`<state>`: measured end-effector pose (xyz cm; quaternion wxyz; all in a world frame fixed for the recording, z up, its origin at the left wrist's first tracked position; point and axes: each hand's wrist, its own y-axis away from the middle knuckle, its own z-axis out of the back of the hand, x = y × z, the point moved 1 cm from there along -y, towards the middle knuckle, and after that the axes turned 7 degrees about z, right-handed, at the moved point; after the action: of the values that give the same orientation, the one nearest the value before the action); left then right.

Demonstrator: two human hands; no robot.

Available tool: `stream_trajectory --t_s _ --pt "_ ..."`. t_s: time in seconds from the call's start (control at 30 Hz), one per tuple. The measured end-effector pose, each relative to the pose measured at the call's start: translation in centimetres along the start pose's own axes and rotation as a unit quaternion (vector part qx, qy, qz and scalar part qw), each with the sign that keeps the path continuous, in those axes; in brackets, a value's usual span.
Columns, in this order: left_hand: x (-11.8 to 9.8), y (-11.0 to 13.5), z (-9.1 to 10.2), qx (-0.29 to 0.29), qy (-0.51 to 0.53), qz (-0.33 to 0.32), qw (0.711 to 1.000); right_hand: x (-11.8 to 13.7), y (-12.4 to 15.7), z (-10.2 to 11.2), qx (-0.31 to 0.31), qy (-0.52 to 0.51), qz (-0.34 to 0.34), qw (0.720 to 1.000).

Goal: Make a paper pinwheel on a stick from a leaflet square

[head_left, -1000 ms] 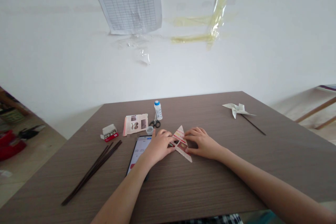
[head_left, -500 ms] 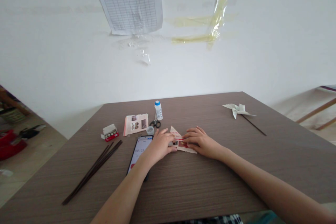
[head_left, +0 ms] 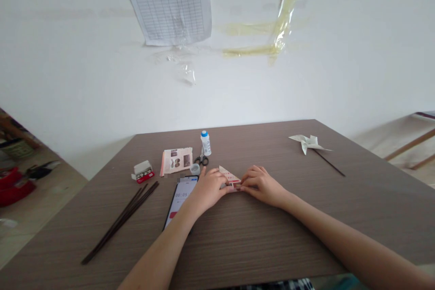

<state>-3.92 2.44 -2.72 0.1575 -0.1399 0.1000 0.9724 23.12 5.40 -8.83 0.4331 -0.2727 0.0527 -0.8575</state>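
Observation:
A piece of printed paper (head_left: 229, 176), folded to a triangle with its point toward the wall, lies on the table between my hands. My left hand (head_left: 211, 186) has its thumb and fingers closed on the left part of the paper's near edge. My right hand (head_left: 261, 186) pinches the right corner between thumb and fingers. The near edge of the paper looks bent up between the two hands. My fingers hide both ends of it. A phone (head_left: 180, 195) with a running timer lies partly under my left forearm.
On the brown table (head_left: 272, 244) are thin dark sticks (head_left: 122, 222), a small box (head_left: 143, 172), another printed sheet (head_left: 176, 161), a round lid (head_left: 195, 169), scissors (head_left: 201, 160) and a white bottle with blue cap (head_left: 205, 143). A paper pinwheel (head_left: 307, 143) on a stick lies right.
The near part of the paper has been lifted and folded up, so the triangle looks smaller. My right hand's fingers have drawn together into a pinch; my left thumb has moved to the near edge.

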Motion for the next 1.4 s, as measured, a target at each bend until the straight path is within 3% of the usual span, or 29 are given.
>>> stream_trajectory --t_s 0.23,0.57,0.77,0.93,1.03,1.23,1.4 --pt "0.2 -0.1 0.2 -0.018 -0.028 0.037 0.999 -0.3 0.1 -0.2 -0.019 0.027 -0.049 0.998" --pt "1.9 -0.7 -1.6 -0.057 -0.058 0.063 0.995 -1.6 0.1 0.1 -0.068 0.039 -0.140 0.987" --pt "1.1 -0.5 -1.5 -0.069 -0.062 0.057 0.994 -2.4 0.5 0.0 -0.108 0.134 -0.188 0.967" --pt "0.8 -0.2 -1.3 -0.045 -0.057 0.055 0.996 -2.7 0.6 -0.4 -0.108 0.148 -0.200 0.962" --pt "0.9 -0.2 -1.4 -0.028 -0.052 0.035 0.998 -2.6 0.6 -0.4 -0.092 0.139 -0.179 0.970" --pt "0.9 -0.3 -1.5 -0.004 -0.055 0.016 0.998 -2.2 0.4 -0.2 0.024 0.107 -0.073 0.991" --pt "0.7 -0.3 -1.4 -0.015 -0.050 0.012 0.999 -2.0 0.3 -0.2 0.054 0.078 -0.077 0.992"
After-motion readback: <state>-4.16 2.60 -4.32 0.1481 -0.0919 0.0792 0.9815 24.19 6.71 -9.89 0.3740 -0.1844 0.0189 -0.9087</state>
